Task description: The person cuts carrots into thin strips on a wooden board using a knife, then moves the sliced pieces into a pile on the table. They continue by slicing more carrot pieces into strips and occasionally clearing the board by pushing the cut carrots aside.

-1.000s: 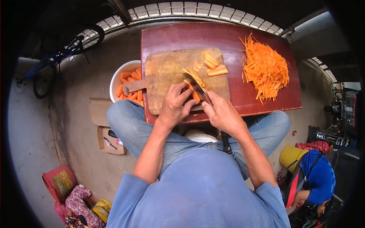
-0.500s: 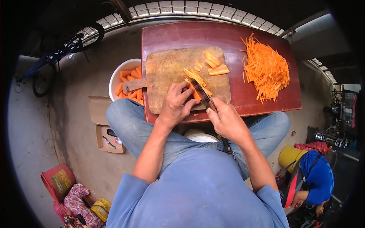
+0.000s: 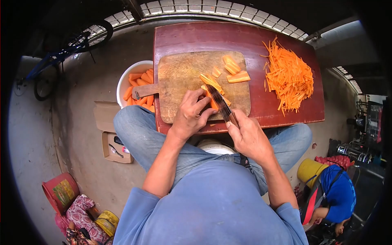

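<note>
On a wooden cutting board (image 3: 175, 69), my left hand (image 3: 190, 114) holds a carrot piece (image 3: 213, 104) under curled fingertips. A dark-bladed knife (image 3: 219, 100) is gripped by its handle in my right hand (image 3: 250, 136), its blade against the carrot beside my left fingertips. Thin carrot slices (image 3: 212, 83) lie left of and behind the blade. Farther back on the board are thicker carrot slabs (image 3: 238, 76). A heap of carrot shreds (image 3: 289, 77) sits on the red table (image 3: 261, 110) to the right of the board.
A white tub (image 3: 121, 87) of peeled carrots stands left of the table. An open cardboard box (image 3: 109, 152) lies on the floor. People are at the lower left and lower right, near a red bucket (image 3: 55, 196) and a yellow bucket (image 3: 308, 170). A bicycle (image 3: 53, 61) stands upper left.
My right hand and the knife handle have shifted slightly right and toward me. My left hand stays in nearly the same place, still on the carrot. The view has shifted slightly.
</note>
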A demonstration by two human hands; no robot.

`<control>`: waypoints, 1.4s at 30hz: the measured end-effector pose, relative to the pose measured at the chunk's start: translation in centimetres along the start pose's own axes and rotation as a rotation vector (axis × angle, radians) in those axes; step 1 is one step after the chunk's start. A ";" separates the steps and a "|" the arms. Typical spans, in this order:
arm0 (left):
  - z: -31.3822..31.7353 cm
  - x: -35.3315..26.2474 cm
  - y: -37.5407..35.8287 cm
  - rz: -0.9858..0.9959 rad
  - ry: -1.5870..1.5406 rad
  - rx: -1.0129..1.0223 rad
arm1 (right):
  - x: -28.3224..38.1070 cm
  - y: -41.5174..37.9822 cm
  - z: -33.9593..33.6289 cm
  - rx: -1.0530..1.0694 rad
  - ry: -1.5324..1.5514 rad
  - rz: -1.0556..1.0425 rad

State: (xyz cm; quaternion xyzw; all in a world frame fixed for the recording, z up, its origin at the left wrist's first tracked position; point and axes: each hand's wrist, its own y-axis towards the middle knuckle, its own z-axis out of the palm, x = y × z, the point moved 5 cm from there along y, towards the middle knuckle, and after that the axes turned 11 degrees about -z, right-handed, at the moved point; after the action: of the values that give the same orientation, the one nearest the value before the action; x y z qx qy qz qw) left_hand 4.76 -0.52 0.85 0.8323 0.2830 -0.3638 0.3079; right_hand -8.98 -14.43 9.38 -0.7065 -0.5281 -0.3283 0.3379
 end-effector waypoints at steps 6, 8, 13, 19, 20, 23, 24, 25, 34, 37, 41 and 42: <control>0.0 -0.1 0.0 -0.007 0.010 0.013 | -0.1 0.0 0.0 0.006 0.009 0.010; 0.1 0.0 0.0 -0.006 0.014 0.011 | -0.2 0.2 0.1 0.002 -0.005 -0.021; 0.0 0.2 0.0 0.013 0.025 0.010 | -1.7 2.2 1.8 0.022 -0.013 -0.021; 0.1 0.2 0.1 0.062 0.026 -0.005 | -3.1 2.9 1.6 -0.021 0.004 -0.161; 0.1 0.1 0.1 0.053 0.043 0.014 | -3.3 2.9 1.4 -0.027 0.042 -0.161; 0.2 0.5 -0.1 0.018 0.021 0.016 | -3.6 2.6 0.7 0.076 0.120 -0.085; 0.2 0.4 0.0 0.019 0.031 0.004 | -3.6 2.3 0.6 0.140 0.178 -0.036; 0.2 0.3 0.1 0.009 0.031 0.007 | -3.9 1.9 0.8 0.106 0.294 -0.037; 0.2 0.0 0.1 0.032 0.059 -0.012 | -3.6 -0.4 1.5 0.113 0.604 0.183; 0.1 0.0 0.1 0.033 0.053 -0.019 | -3.4 -1.4 1.5 0.029 0.427 0.070; 0.0 0.1 0.2 0.017 0.024 -0.009 | -2.3 -3.5 -0.3 0.057 0.302 0.110; 0.0 0.0 0.2 0.019 0.021 -0.010 | -1.9 -4.0 -0.9 0.070 0.282 0.124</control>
State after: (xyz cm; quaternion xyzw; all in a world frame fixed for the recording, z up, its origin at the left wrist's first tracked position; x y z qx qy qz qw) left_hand 4.89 -0.62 0.91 0.8372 0.2800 -0.3506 0.3127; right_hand -13.37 -15.29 8.79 -0.6723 -0.4420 -0.3843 0.4527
